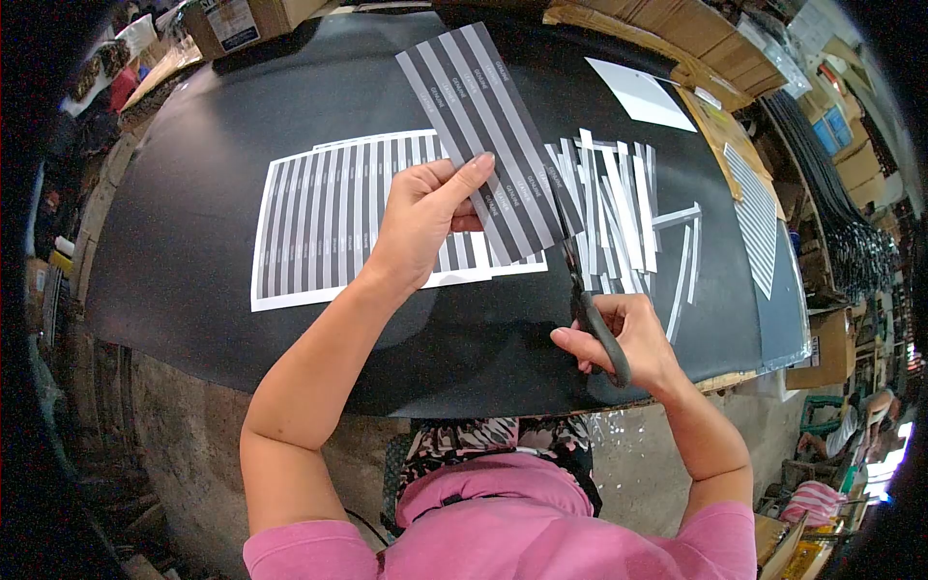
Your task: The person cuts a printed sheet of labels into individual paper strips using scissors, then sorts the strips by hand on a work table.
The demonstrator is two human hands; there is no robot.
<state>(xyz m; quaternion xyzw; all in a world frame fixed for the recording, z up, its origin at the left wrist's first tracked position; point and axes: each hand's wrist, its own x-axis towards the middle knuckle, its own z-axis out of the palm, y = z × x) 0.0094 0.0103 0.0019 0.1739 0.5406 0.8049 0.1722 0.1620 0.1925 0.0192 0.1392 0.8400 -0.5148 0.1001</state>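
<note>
My left hand (435,208) pinches a striped sheet (493,126) between thumb and fingers, holding it tilted above the table. The sheet has dark and light grey bands with small repeated lettering. In my right hand (628,343) is a pair of scissors (601,333) with dark handles. Their blades reach the lower right edge of the sheet, along one of its bands; how far the blades are apart I cannot make out. Below my left hand lie larger printed striped sheets (329,213) with white margins, partly hidden by that hand. Cut strips (628,213) are heaped beside the scissors.
The black table surface (174,251) spreads all round. A white sheet (643,95) and another striped sheet (752,217) lie toward the right. Cardboard boxes (242,24) stand along the far edge. Another person (851,425) is at the far right, lower down.
</note>
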